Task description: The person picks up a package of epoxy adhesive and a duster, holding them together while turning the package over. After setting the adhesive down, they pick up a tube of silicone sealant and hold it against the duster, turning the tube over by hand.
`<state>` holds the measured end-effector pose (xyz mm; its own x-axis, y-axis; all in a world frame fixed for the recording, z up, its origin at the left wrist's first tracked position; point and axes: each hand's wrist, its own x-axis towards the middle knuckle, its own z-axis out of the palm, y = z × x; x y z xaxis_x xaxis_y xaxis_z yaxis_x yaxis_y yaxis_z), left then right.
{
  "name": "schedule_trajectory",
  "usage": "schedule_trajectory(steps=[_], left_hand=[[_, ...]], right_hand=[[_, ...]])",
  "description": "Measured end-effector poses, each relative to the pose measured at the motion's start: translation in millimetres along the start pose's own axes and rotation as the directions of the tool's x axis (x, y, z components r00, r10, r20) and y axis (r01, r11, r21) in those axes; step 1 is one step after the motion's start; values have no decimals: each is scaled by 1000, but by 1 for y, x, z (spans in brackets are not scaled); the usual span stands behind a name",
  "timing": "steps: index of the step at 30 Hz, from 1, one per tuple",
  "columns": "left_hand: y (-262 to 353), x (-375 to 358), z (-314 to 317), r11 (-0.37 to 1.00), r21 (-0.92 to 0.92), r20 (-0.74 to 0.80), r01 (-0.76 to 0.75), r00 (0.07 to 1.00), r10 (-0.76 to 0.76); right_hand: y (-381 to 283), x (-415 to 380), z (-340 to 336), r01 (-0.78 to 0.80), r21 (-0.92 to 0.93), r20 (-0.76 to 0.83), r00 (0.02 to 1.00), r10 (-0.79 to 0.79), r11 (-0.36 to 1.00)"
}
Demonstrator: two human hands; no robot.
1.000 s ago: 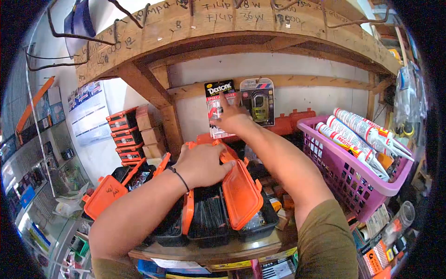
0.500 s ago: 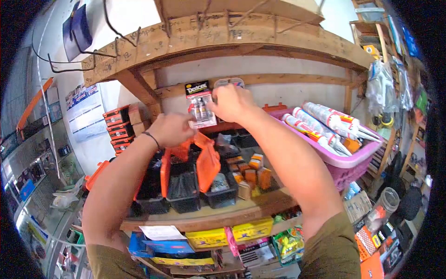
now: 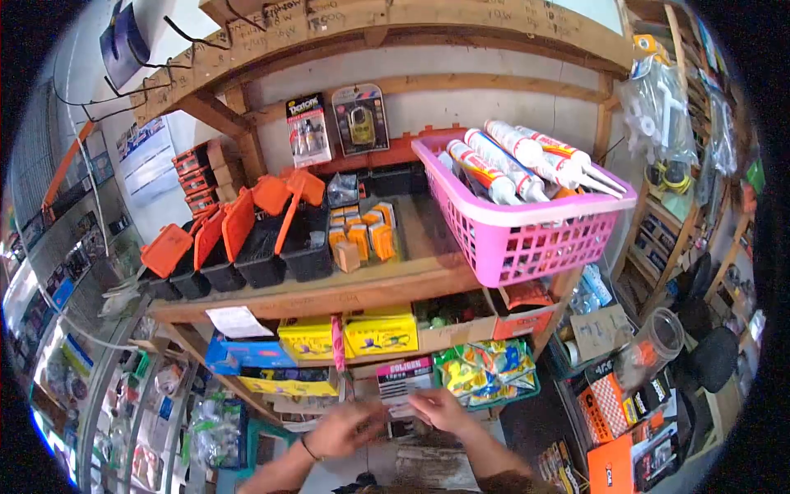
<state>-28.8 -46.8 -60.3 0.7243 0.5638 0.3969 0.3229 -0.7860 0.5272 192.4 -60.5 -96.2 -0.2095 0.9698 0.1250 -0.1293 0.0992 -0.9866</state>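
Note:
Both hands are low in front of the shelf. My left hand (image 3: pixel 344 430), with a dark band at the wrist, has loosely bent fingers smeared by motion. My right hand (image 3: pixel 443 410) points left, its fingers loosely stretched and nothing visible in them. Its fingertips overlap the lower edge of a pink, black and white packet (image 3: pixel 404 377). Higher up, a Dextone glue pack (image 3: pixel 309 132) leans upright against the back wall, beside a padlock in a blister pack (image 3: pixel 359 120). Neither hand is near these two packs.
A pink basket (image 3: pixel 527 216) of sealant tubes stands at the shelf's right. Black bins with orange lids (image 3: pixel 239 222) line its left, beside small orange boxes (image 3: pixel 370 230). Below are yellow boxes (image 3: pixel 380 328) and a crate of colourful packets (image 3: pixel 487 372). Metal hooks (image 3: pixel 197 37) project above.
Both hands have let go of the Dextone pack and dropped down towards me. The pack now stands against the wall by the padlock pack. The view has shifted right and down.

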Motion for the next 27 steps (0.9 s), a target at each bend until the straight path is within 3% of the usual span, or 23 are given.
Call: schedule_trajectory(steps=[1, 2, 3, 4, 6, 9, 12, 14, 16, 18, 20, 21, 22, 23, 25, 27], left_hand=[[3, -28, 22, 962, 52, 145, 270, 951, -274], [-40, -87, 69, 909, 113, 133, 401, 900, -414], [-83, -145, 116, 835, 173, 119, 523, 830, -545], [-95, -194, 142, 728, 216, 275, 650, 675, -685], [-100, -274, 175, 550, 222, 366, 805, 454, -813], [-81, -347, 194, 207, 64, 408, 976, 163, -898], [-65, -396, 211, -105, -173, 487, 979, -7, -873], [-58, -419, 220, -268, -317, 545, 910, -57, -837], [-53, -440, 231, -397, -425, 598, 814, -77, -798], [-51, -453, 242, -497, -498, 658, 711, -64, -751], [-50, -462, 258, -585, -550, 729, 596, 1, -684], [-52, -463, 267, -618, -568, 752, 543, 37, -658], [-72, -481, 291, -697, -548, 833, 461, 231, -503], [-65, -468, 291, -645, -592, 789, 483, 182, -587], [-50, -454, 299, -567, -624, 720, 537, 115, -684], [-35, -454, 304, -531, -627, 692, 570, 96, -715]], right_hand=[[95, -10, -27, -207, 51, -81, 974, 210, 977], [176, -40, -46, -379, -91, -159, 918, 362, 921], [239, -90, -64, -527, -357, -234, 850, 472, 772], [291, -145, -83, -636, -511, -285, 760, 584, 578], [327, -232, -104, -740, -565, -343, 613, 712, 365], [320, -327, -107, -841, -506, -400, 428, 810, 195], [317, -375, -97, -861, -494, -405, 349, 845, 119], [319, -379, -87, -838, -532, -391, 371, 842, 123], [333, -367, -75, -770, -615, -357, 464, 811, 169], [336, -328, -63, -608, -748, -271, 644, 715, 264], [315, -260, -37, -307, -887, -132, 885, 447, 345], [290, -235, -22, -256, -892, -122, 930, 347, 373], [221, -214, 11, -496, -660, -316, 865, 391, 564], [178, -212, 28, -501, -664, -318, 861, 396, 555], [120, -222, 49, -417, -220, -357, 876, 325, 882], [89, -265, 50, -473, -88, -329, 844, 423, 877]])
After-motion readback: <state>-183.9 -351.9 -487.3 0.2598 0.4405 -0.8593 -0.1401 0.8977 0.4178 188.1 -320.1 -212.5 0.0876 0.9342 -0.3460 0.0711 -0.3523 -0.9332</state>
